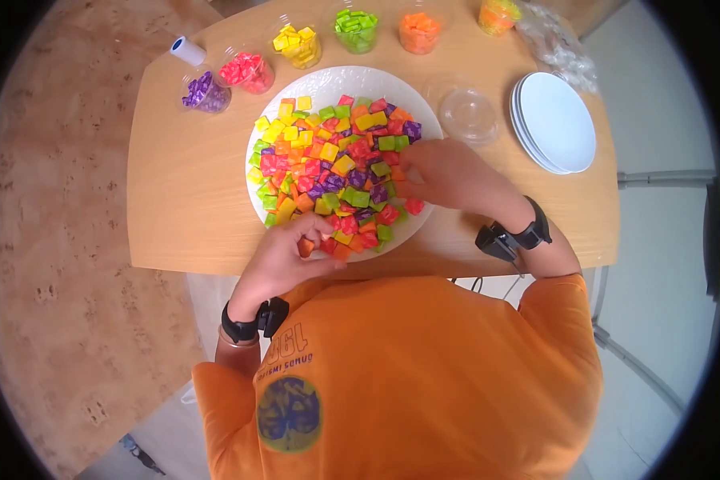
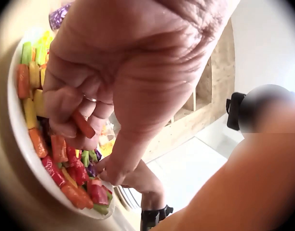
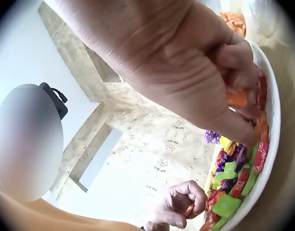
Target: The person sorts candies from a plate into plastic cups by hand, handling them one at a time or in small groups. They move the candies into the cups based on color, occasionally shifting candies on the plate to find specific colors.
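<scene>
The left hand (image 1: 284, 252) pinched orange candies (image 2: 83, 124) in curled fingers at the near rim of the white plate (image 1: 352, 78). The right hand (image 1: 444, 172) curled over the pile and pinched an orange piece (image 3: 238, 97) too. The candies looked tiny, light and slick in their wrappers, so a fingertip pinch on the flat sides seemed best. The plate sat on the wooden surface (image 1: 184, 176).

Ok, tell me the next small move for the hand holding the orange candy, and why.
Probably carry it to the cup of orange candies and drop it in. The left hand pinches an orange candy over the near rim of the plate, and cups along the table's far edge each hold one colour.
</scene>
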Available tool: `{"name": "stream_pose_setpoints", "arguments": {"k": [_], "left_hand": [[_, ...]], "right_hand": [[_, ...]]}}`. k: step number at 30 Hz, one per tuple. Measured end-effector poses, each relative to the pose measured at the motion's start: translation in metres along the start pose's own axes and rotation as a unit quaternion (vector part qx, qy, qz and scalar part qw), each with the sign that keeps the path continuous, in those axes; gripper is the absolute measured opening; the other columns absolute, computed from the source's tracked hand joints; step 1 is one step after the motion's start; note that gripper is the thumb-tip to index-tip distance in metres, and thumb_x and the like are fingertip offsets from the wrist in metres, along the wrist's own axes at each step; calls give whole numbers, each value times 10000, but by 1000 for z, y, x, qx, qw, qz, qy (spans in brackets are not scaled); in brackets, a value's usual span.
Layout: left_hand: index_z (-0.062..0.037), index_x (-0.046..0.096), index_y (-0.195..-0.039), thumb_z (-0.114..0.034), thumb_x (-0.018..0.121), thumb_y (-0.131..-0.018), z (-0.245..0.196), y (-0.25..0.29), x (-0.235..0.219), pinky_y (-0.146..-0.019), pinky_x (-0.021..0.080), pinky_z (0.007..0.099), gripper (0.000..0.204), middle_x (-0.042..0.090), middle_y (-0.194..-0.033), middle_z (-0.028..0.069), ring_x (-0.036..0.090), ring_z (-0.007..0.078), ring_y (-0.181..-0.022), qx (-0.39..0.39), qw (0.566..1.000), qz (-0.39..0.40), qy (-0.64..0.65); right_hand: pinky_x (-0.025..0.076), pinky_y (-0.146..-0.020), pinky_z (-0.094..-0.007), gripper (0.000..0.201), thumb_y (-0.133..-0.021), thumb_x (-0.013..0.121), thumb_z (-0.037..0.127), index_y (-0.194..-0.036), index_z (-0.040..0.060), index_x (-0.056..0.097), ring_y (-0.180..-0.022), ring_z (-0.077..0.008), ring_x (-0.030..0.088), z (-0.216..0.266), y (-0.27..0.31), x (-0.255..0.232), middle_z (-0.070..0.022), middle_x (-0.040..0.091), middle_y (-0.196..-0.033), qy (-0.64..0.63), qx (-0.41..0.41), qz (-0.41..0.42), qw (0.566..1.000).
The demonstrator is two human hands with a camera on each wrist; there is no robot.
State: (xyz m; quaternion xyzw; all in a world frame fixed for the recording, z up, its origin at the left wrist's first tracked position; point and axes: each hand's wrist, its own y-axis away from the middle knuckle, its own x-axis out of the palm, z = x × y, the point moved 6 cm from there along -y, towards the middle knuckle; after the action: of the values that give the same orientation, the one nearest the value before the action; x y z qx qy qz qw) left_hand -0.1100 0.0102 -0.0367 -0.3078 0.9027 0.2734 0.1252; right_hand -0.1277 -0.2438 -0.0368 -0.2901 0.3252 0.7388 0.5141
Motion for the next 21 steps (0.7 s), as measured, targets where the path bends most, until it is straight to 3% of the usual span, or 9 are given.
{"name": "stream_pose_setpoints", "arguments": {"k": [2,3,7,11,13,17,19,20,21], "left_hand": [[-42,649,-1020,-74,887,-758,-8,5,3,-680,456,263,356,596,-864,-11,535,96,-737,60,991,-34,-116],[-43,634,-996,-84,899,-722,-7,5,6,-676,478,304,383,606,-851,43,565,169,-720,80,986,-49,-140],[-55,639,-983,-124,915,-701,-1,1,9,-669,495,346,401,621,-820,81,597,242,-721,111,978,-69,-163],[-54,659,-990,-127,908,-710,-12,4,10,-673,497,350,382,635,-821,88,616,243,-742,120,977,-77,-157],[-50,702,-998,-121,866,-741,-18,6,10,-694,522,400,314,692,-852,150,669,315,-766,122,977,-90,-152],[-46,729,-976,-110,846,-769,-14,4,18,-644,519,394,246,689,-799,138,664,302,-694,163,970,-114,-138],[-36,736,-926,-91,823,-809,-13,6,18,-587,500,344,156,659,-723,118,647,245,-614,180,958,-157,-159],[-36,736,-926,-91,823,-809,-12,7,18,-587,500,344,156,659,-723,118,647,245,-614,178,958,-160,-157],[-31,736,-914,-93,806,-843,-7,4,17,-575,483,311,117,649,-696,86,627,183,-600,149,973,-140,-111]], "right_hand": [[516,-780,-461,284,-866,723,311,-922,37,675,-907,-374,662,0,3,0,-159,697,-921,26,44,-5,999],[516,-780,-461,284,-866,723,311,-922,37,675,-907,-374,662,0,3,-1,-159,697,-921,34,44,-8,998],[525,-764,-464,304,-864,719,334,-920,38,675,-883,-380,664,1,2,6,-166,688,-904,77,45,10,996],[532,-750,-466,247,-866,684,295,-860,49,695,-853,-364,668,11,-3,10,-153,675,-824,95,27,49,994],[532,-749,-466,231,-865,673,282,-846,53,698,-849,-356,669,11,-4,14,-147,671,-807,93,19,61,994],[528,-731,-455,178,-842,684,231,-832,53,679,-834,-339,669,8,-4,13,-135,671,-803,111,-6,36,993],[524,-720,-447,175,-829,698,223,-821,50,667,-823,-335,670,11,-3,10,-133,674,-801,108,-23,15,994],[519,-700,-434,185,-817,717,222,-810,49,652,-793,-331,666,8,-5,6,-131,674,-788,65,5,33,997],[513,-680,-422,200,-805,736,221,-799,48,637,-763,-326,662,4,-8,3,-129,673,-775,23,33,50,998]]}}
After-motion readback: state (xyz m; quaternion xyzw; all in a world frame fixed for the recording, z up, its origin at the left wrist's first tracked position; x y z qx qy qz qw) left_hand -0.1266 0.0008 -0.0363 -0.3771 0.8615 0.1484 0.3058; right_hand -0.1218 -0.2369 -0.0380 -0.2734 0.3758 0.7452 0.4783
